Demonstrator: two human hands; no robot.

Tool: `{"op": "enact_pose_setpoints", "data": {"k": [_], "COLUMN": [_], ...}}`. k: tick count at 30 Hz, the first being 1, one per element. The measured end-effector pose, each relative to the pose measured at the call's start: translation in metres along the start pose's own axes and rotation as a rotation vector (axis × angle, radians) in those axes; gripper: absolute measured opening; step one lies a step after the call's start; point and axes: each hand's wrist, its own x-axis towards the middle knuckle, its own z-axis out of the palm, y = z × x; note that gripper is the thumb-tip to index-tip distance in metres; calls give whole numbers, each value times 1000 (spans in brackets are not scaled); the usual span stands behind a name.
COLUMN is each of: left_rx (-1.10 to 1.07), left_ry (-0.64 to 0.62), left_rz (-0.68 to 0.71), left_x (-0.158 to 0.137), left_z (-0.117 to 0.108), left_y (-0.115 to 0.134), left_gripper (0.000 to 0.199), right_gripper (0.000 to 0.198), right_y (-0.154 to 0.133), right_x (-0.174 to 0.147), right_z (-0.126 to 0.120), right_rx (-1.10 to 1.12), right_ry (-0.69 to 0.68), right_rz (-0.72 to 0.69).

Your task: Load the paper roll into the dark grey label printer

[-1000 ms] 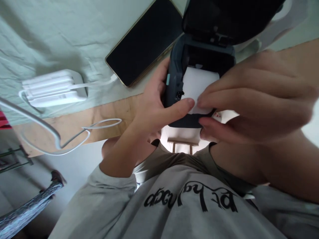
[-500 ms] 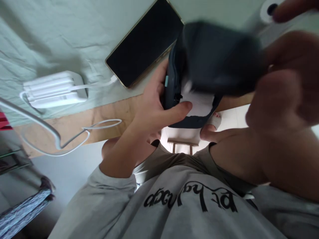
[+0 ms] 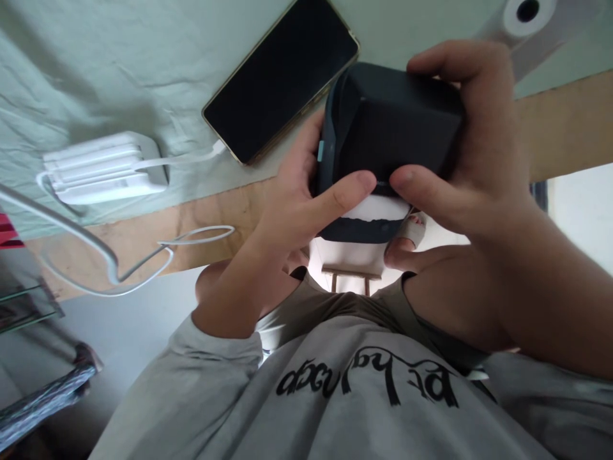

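A dark, boxy portable receipt printer point(image 3: 400, 121) is held between both hands over the table's front edge. White paper point(image 3: 378, 207) with a torn edge sticks out on its near side. Wrapped around the printer's left side, my left hand point(image 3: 301, 198) has its thumb near the paper. My right hand point(image 3: 483, 140) grips the right side, fingers over the far corner and thumb on the cover's near edge. The cover lies down over the body, though I cannot tell whether it is latched. The printer's underside is hidden.
Behind the printer lies a black-screened phone point(image 3: 282, 80), plugged into a white cable. A white ridged block point(image 3: 105, 169) with cables stands left on the green cloth. A white paper roll point(image 3: 529, 18) is at the far right. A loose cable point(image 3: 201, 237) loops over the wooden edge.
The printer's cover, raised and blurred before, has come down over the body. My right hand has moved left and now grips the printer's right side. My left hand has kept its hold.
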Motion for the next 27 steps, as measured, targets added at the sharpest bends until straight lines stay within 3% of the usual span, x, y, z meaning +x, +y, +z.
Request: {"op": "enact_pose_setpoints", "data": {"k": [3,11,17,20,27], "left_rx": [-3,101,-138,-247,-348], "left_ry": [26,-27,-79,-53,-21], "left_rz": [12,70,147,211,147], "left_x": [0,7,13,14,12], "left_z": [2,-10,0,6,0], "left_y": [-2,-6,-10,-8,-5], "left_gripper": [28,30,31,23,23], "right_gripper": [69,69,65,64,64], "right_y": [1,4,8,8,7], "right_x": [2,-1,0,2,-1], "right_z": [0,1,4,6,3], "right_rx": [-50,-114,74,172,124], "right_ry": [-4,-4,48,63,-13], "right_rz": [39,36,-65,-125,-112]}}
